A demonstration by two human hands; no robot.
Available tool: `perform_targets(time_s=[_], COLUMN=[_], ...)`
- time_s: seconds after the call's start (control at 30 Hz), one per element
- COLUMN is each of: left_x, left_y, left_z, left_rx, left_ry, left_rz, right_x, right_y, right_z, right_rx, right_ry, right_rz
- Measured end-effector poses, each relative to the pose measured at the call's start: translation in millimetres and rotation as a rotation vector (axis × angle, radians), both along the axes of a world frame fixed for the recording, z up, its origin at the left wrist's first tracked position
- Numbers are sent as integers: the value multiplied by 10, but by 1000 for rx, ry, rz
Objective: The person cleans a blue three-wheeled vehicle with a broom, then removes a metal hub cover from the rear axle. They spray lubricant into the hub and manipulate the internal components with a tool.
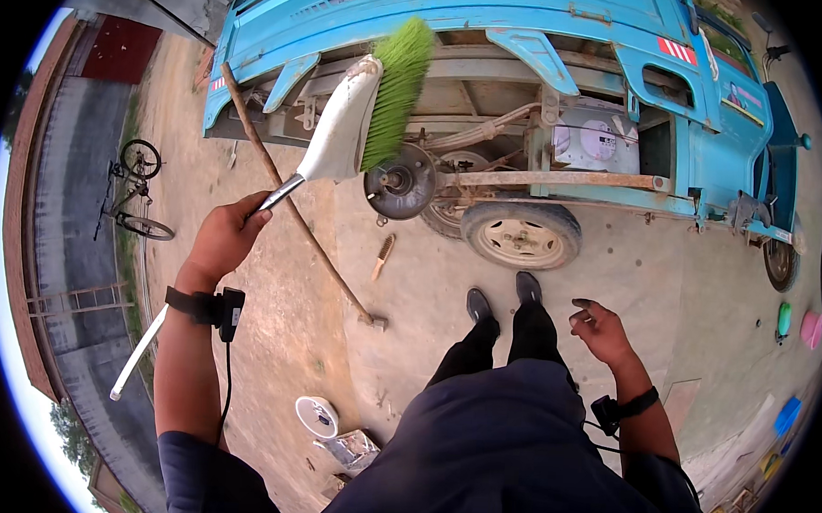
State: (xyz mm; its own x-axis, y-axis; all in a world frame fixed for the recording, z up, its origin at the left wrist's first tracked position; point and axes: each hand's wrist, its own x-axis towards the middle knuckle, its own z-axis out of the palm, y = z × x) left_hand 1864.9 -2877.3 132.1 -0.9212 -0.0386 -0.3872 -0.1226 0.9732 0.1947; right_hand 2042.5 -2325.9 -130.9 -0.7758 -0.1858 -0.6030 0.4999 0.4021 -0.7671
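My left hand (228, 238) is wrapped around the metal handle of a broom, raised in front of me. The broom (342, 123) has a white plastic head with bright green bristles facing right, toward the side of a blue truck (495, 17). Its white handle end comes out past my left forearm. Behind the bristles, a bare wheel hub (400, 183) shows under the truck bed. My right hand (602, 333) hangs out to the right with nothing in it, fingers loosely bent and apart.
A long-handled hammer (324, 257) leans against the truck. A wooden wire brush (383, 257) lies on the ground near a loose wheel (522, 234). Lower left are a white bucket (317, 417) and a bag (355, 449). A bicycle (134, 189) stands far left; a pink basin (811, 329) sits far right.
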Motion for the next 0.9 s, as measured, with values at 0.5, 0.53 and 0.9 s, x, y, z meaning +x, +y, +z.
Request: perform_targets(time_s=[0.5, 0.53, 0.9], left_x=[-54, -86, 1524], left_y=[184, 354, 1140], left_z=[-123, -191, -13], left_rx=[148, 288, 672], left_ry=[-50, -56, -36], left_rz=[45, 96, 636], right_x=[-79, -75, -243], right_y=[-117, -93, 87], right_z=[-34, -14, 58], right_rx=[-31, -1, -25], right_ry=[62, 69, 29], right_rz=[51, 69, 36])
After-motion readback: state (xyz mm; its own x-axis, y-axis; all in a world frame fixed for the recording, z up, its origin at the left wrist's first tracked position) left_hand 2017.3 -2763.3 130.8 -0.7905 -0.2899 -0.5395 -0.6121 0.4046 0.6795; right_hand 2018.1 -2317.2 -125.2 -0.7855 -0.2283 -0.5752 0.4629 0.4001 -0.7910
